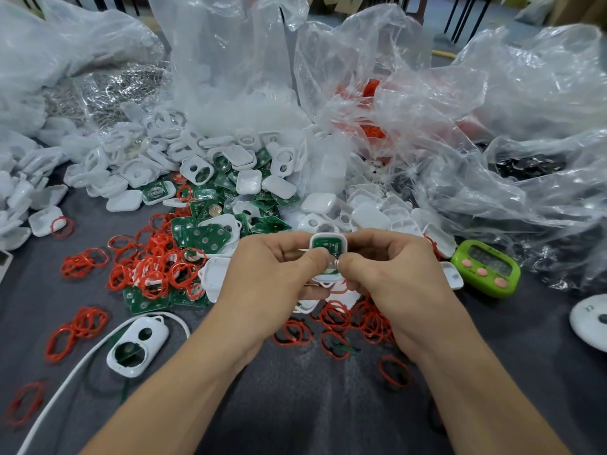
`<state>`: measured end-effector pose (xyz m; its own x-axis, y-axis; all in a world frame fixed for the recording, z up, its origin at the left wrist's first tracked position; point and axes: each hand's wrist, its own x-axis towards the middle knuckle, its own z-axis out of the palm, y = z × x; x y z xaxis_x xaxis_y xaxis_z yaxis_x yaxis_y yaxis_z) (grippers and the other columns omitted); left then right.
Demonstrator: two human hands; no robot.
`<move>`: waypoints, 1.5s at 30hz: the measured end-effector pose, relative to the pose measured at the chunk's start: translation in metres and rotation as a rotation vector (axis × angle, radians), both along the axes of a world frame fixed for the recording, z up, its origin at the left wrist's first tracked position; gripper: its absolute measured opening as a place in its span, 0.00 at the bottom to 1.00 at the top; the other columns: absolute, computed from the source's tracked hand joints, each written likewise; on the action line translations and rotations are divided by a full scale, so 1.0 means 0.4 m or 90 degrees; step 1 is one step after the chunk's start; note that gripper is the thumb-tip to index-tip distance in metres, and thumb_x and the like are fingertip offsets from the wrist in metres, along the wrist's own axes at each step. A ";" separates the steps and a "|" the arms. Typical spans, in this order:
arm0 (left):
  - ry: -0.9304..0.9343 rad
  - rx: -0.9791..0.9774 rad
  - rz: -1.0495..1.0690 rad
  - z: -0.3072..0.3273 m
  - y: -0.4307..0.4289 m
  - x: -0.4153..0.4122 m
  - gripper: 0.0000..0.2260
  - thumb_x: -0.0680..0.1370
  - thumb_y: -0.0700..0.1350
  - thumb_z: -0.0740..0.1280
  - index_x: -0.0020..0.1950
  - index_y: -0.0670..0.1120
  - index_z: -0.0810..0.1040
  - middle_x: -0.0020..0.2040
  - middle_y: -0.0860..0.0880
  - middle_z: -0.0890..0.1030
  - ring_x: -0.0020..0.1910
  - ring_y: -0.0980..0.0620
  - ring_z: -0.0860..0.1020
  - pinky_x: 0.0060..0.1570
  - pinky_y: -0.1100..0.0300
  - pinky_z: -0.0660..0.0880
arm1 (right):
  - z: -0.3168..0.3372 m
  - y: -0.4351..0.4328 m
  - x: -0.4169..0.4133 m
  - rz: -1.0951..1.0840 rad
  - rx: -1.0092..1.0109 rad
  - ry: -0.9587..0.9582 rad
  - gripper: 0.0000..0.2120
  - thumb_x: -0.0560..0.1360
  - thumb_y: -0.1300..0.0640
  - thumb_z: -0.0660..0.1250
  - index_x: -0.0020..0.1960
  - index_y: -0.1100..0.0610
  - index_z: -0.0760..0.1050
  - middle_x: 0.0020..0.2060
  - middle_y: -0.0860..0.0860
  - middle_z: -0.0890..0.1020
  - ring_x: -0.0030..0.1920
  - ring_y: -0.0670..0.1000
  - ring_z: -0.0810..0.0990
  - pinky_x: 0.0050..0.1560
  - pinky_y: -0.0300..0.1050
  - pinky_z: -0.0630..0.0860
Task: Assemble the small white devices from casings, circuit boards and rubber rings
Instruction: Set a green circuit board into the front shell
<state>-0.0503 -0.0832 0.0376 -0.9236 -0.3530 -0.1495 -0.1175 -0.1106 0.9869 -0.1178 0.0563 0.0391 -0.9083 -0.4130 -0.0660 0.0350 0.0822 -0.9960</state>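
Here, over the grey counter (295, 405), left hand (272, 270) and right hand (394, 274) both pinch one small white casing (342, 242) with a green circuit board (323, 246) seated inside; likely light, rigid and slick, it is best gripped by its rims, sparing the fragile board.

I am working with my left hand (272, 270) and right hand (391, 267) bare. Skin is showing over the backs, the knuckles and every finger in view. My left forearm (184, 382) and right forearm (476, 389) are showing bare too, from the wrists all the way to the bottom edge. Faint creases are showing at the knuckles and wrists, but the nails are coming out too blurred to tell. The wide lens is making both forearms look broader toward the bottom.
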 end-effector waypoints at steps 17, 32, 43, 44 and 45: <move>-0.020 0.072 0.007 0.000 0.000 -0.003 0.06 0.77 0.34 0.72 0.46 0.42 0.89 0.41 0.42 0.87 0.35 0.53 0.84 0.34 0.61 0.81 | -0.019 -0.006 0.006 -0.071 0.039 0.071 0.04 0.67 0.50 0.72 0.40 0.44 0.86 0.27 0.47 0.83 0.25 0.46 0.79 0.31 0.39 0.73; 0.006 0.083 -0.056 0.031 -0.022 0.011 0.09 0.78 0.40 0.70 0.53 0.49 0.89 0.45 0.41 0.88 0.37 0.51 0.85 0.35 0.62 0.81 | 0.020 0.010 0.001 -0.028 -0.100 0.052 0.05 0.67 0.58 0.75 0.40 0.50 0.88 0.28 0.53 0.84 0.24 0.47 0.76 0.27 0.36 0.72; 0.043 0.204 -0.059 0.049 -0.027 0.017 0.12 0.73 0.46 0.68 0.50 0.43 0.89 0.43 0.37 0.87 0.32 0.50 0.85 0.30 0.62 0.81 | 0.041 0.023 0.007 0.022 -0.186 -0.012 0.04 0.68 0.59 0.75 0.41 0.53 0.88 0.29 0.57 0.83 0.24 0.50 0.75 0.26 0.41 0.69; 0.044 0.210 -0.060 0.050 -0.028 0.018 0.13 0.73 0.46 0.68 0.51 0.43 0.88 0.43 0.37 0.87 0.32 0.50 0.85 0.30 0.62 0.81 | 0.042 0.023 0.008 0.024 -0.189 -0.011 0.04 0.68 0.60 0.75 0.41 0.53 0.88 0.29 0.57 0.83 0.23 0.50 0.74 0.25 0.40 0.68; 0.046 0.213 -0.065 0.050 -0.029 0.017 0.12 0.74 0.46 0.68 0.51 0.43 0.88 0.44 0.38 0.87 0.33 0.50 0.85 0.30 0.62 0.81 | 0.042 0.022 0.009 0.026 -0.192 -0.010 0.05 0.68 0.60 0.75 0.41 0.53 0.88 0.29 0.57 0.82 0.23 0.50 0.74 0.24 0.39 0.68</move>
<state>-0.0433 -0.0947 0.0578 -0.9641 -0.2007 -0.1741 -0.0757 -0.4204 0.9042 -0.1141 0.0652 0.0560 -0.8906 -0.4518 0.0518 0.0530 -0.2163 -0.9749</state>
